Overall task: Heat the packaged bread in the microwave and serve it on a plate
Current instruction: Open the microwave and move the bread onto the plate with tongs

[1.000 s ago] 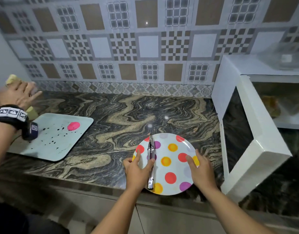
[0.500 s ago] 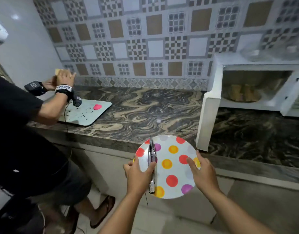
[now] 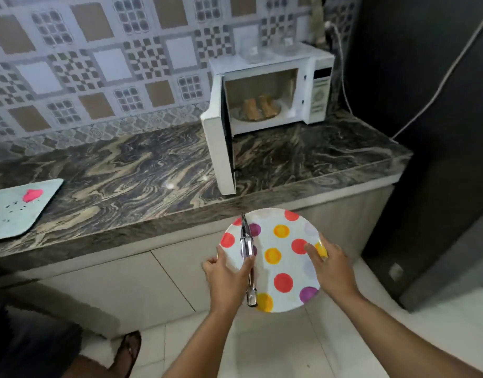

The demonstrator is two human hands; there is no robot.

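Observation:
I hold a white plate (image 3: 286,257) with coloured dots in front of the counter, off its edge. My left hand (image 3: 226,274) grips the plate's left rim, its thumb pressing metal tongs (image 3: 247,257) that lie on the plate. My right hand (image 3: 330,264) grips the right rim. On the counter stands a white microwave (image 3: 314,85) with its door (image 3: 218,148) swung open to the left. Inside, bread slices (image 3: 259,107) lie on a glass dish.
A marbled dark counter (image 3: 125,181) runs across the view. A pale board (image 3: 14,208) with a pink blob lies at its left end. Another person's leg and sandal (image 3: 128,350) are at the lower left. A dark tall surface (image 3: 431,132) and a cable are on the right.
I have stepped back from the counter with the plate and tongs still in both hands. The view swung right, so the open microwave now sits ahead and the other person is mostly out of view.

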